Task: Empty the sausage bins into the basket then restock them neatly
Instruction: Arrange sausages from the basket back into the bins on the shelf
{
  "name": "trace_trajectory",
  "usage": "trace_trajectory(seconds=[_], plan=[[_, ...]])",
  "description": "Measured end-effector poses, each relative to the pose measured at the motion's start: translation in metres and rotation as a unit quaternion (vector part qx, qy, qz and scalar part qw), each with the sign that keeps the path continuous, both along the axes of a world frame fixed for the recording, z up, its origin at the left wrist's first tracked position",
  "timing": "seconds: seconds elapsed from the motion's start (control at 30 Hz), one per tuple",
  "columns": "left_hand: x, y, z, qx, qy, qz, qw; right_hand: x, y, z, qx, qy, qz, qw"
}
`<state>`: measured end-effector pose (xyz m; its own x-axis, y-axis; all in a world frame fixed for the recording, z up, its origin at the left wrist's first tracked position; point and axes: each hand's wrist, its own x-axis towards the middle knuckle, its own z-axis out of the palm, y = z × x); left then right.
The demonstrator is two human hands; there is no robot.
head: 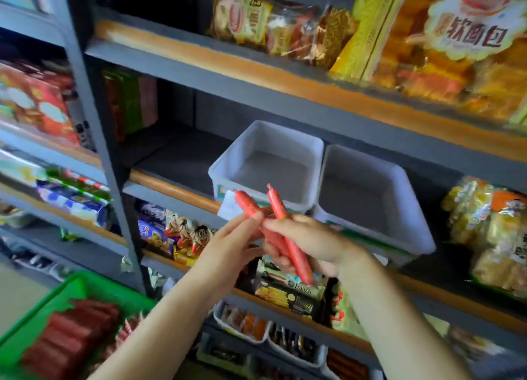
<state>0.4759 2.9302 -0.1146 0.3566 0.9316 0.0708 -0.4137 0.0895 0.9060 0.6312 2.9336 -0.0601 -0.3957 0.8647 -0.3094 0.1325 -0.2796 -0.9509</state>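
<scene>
I am watching both hands working just in front of the left white plastic bin, which is sitting on the grey metal shelf with nothing showing inside it. My right hand is curling its fingers round a small bundle of red plastic-wrapped sausage sticks; one stick is poking up out of the grip, its crimped tip rising in front of that bin's front wall. My left hand is reaching in from the left, its fingers nearly straight, and the fingertips are pinching the lower part of another red sausage stick that is tilting up and to the left, overlapping the paper label on the bin's front. The two hands are meeting fingertip to fingertip below the bin's front rim.

A second white plastic bin is standing just to the right of the first, touching it, and it is also showing only its bare floor. Far below and to the left of the first bin, the green plastic basket is holding a heap of dark red sausage packs. Yellow snack bags are lying to the right of the bins.
</scene>
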Motion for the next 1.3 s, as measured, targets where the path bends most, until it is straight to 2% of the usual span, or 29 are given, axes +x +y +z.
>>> trace_trajectory(seconds=[0.1, 0.2, 0.43, 0.53, 0.6, 0.67, 0.73, 0.77, 0.87, 0.93, 1.0, 1.17, 1.3], plan=[[-0.046, 0.011, -0.048, -0.089, -0.006, 0.053, 0.995, -0.051, 0.019, -0.045, -0.099, 0.042, 0.018, 0.994], [-0.101, 0.013, -0.093, -0.183, -0.032, 0.110, 0.976, -0.098, 0.034, -0.098, -0.165, 0.013, 0.038, 0.985], [-0.222, -0.002, -0.226, -0.386, -0.029, 0.258, 0.885, -0.204, 0.037, -0.252, -0.267, -0.055, 0.068, 0.960], [-0.253, -0.008, -0.288, -0.466, 0.003, 0.229, 0.855, -0.238, 0.031, -0.321, -0.309, -0.057, 0.051, 0.948], [-0.269, -0.007, -0.331, -0.491, 0.080, 0.170, 0.851, -0.253, 0.028, -0.365, -0.344, -0.061, 0.017, 0.937], [-0.285, -0.008, -0.369, -0.472, 0.251, 0.149, 0.832, -0.262, 0.026, -0.404, -0.374, -0.075, -0.036, 0.924], [-0.303, -0.017, -0.408, -0.398, 0.466, 0.144, 0.777, -0.268, 0.029, -0.438, -0.374, -0.093, -0.089, 0.918], [-0.311, -0.024, -0.424, -0.357, 0.545, 0.144, 0.745, -0.270, 0.032, -0.453, -0.367, -0.098, -0.112, 0.918], [-0.331, -0.045, -0.462, -0.236, 0.666, 0.166, 0.687, -0.281, 0.046, -0.488, -0.337, -0.093, -0.156, 0.924], [-0.344, -0.053, -0.484, -0.198, 0.714, 0.168, 0.650, -0.291, 0.054, -0.510, -0.323, -0.092, -0.175, 0.926], [-0.353, -0.056, -0.500, -0.211, 0.729, 0.139, 0.637, -0.304, 0.058, -0.528, -0.323, -0.105, -0.183, 0.923], [-0.373, -0.061, -0.524, -0.213, 0.730, 0.127, 0.637, -0.350, 0.060, -0.550, -0.352, -0.083, -0.155, 0.919], [-0.395, -0.060, -0.531, -0.224, 0.719, 0.162, 0.638, -0.397, 0.075, -0.554, -0.312, -0.069, -0.105, 0.942]])
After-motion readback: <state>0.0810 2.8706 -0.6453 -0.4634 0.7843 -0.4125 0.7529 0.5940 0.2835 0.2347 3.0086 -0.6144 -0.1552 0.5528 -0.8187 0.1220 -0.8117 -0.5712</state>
